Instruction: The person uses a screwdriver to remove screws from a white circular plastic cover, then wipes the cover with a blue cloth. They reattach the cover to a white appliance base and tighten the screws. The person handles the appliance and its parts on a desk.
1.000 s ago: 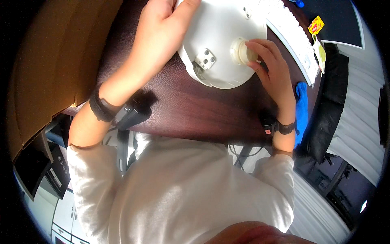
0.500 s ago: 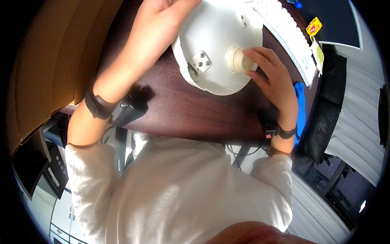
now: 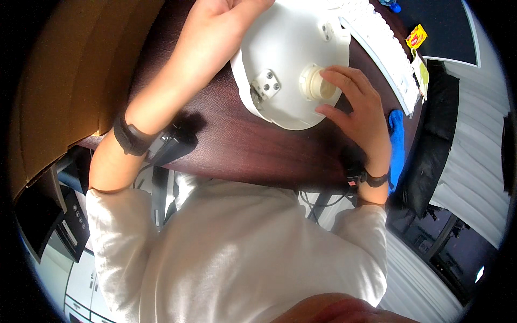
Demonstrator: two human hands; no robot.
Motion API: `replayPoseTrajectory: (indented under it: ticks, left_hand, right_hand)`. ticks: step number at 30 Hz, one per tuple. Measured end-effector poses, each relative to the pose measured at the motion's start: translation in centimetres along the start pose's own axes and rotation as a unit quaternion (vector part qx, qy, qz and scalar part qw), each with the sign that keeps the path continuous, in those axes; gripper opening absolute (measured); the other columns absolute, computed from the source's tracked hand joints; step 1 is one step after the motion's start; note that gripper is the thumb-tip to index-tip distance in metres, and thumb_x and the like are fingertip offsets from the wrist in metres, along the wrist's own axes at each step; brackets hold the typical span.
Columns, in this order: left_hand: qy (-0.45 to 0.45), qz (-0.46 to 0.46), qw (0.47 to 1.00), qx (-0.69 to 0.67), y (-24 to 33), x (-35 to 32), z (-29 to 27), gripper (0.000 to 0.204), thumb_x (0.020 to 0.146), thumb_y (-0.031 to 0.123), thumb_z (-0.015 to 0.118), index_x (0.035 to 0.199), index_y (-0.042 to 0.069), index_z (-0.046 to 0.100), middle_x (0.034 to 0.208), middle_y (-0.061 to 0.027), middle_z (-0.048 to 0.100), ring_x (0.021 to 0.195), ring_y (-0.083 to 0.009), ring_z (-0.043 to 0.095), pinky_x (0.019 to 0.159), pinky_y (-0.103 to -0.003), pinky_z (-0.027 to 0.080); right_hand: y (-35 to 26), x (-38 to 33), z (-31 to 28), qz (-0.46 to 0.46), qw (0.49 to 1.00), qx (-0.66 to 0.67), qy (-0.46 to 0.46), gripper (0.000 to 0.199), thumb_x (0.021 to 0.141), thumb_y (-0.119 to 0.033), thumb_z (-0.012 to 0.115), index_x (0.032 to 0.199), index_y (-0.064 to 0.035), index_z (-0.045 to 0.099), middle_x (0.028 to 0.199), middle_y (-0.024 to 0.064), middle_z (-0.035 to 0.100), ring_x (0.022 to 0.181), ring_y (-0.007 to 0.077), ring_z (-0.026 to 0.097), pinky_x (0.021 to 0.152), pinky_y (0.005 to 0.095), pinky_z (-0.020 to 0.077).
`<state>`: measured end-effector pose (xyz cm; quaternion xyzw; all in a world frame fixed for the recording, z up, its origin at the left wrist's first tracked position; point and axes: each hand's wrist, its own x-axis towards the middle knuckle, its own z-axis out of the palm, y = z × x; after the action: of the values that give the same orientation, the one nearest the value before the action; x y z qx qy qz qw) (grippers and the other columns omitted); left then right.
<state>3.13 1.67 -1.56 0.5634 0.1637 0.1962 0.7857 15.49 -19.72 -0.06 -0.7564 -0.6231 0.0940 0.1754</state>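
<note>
A white round shell (image 3: 285, 48) lies over the dark desk, its hollow side facing me. Inside it, a cream-coloured ring-shaped fitting (image 3: 313, 83) stands up near the right wall, and a metal bracket with screws (image 3: 267, 84) sits at the lower left. My right hand (image 3: 355, 99) is at the fitting with thumb and fingers spread; its fingertips reach the fitting's right rim, while the thumb hangs apart below it. At the shell's upper left is my left hand (image 3: 229, 19), cut off by the picture's top edge, so its fingers are mostly hidden.
A white keyboard (image 3: 379, 56) stands right of the shell. Beyond it are a yellow packet (image 3: 416, 36) and a dark screen (image 3: 449, 27). Blue cloth (image 3: 397, 145) lies by my right wrist. Brown cardboard (image 3: 70, 91) rises at the left, and a black object (image 3: 167, 145) lies near my left wrist.
My right thumb has come away from the cream fitting and the fingers have spread. The shell and my left hand have shifted slightly to the right.
</note>
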Motion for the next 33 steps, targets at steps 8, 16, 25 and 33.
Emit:
replayPoseTrajectory:
  ticks: [8,16,25,33]
  left_hand:
    - [-0.012,0.003,1.0,-0.027,-0.2,-0.1,0.1,0.027,0.093,0.012,0.049,0.114,-0.006,0.052,0.098,-0.0065,0.063,0.085,-0.0079,0.058,0.076,-0.021,0.047]
    - [-0.009,0.014,1.0,0.005,-0.2,-0.1,0.1,0.028,0.094,0.012,0.047,0.115,-0.006,0.052,0.099,-0.0067,0.062,0.086,-0.0081,0.057,0.077,-0.021,0.046]
    - [0.002,0.012,1.0,0.013,-0.2,-0.1,0.2,0.028,0.095,0.013,0.047,0.115,-0.006,0.052,0.098,-0.0059,0.062,0.086,-0.0081,0.057,0.077,-0.021,0.046]
    - [-0.011,-0.003,1.0,-0.013,-0.9,0.2,-0.4,0.031,0.089,0.013,0.056,0.116,-0.002,0.052,0.105,-0.0095,0.061,0.095,-0.0154,0.058,0.084,-0.029,0.046]
  right_hand:
    - [-0.4,0.0,0.4,-0.016,1.0,-0.023,0.015,0.038,0.073,-0.009,0.069,0.109,-0.0068,0.055,0.107,0.0102,0.056,0.098,0.0306,0.054,0.082,0.0384,0.0469]
    - [-0.3,0.1,0.6,-0.012,1.0,-0.01,0.009,0.041,0.071,-0.006,0.068,0.11,-0.0081,0.055,0.107,0.0087,0.056,0.096,0.0299,0.054,0.081,0.0384,0.0474]
    - [0.4,0.0,0.8,0.01,1.0,0.007,0.02,0.037,0.074,-0.014,0.07,0.108,-0.0066,0.056,0.103,0.0102,0.057,0.088,0.0291,0.057,0.075,0.0364,0.0484]
    - [-0.5,0.0,1.1,0.088,0.995,0.044,0.024,0.036,0.074,-0.016,0.071,0.106,-0.0063,0.057,0.099,0.0107,0.057,0.075,0.0276,0.061,0.064,0.0339,0.0502]
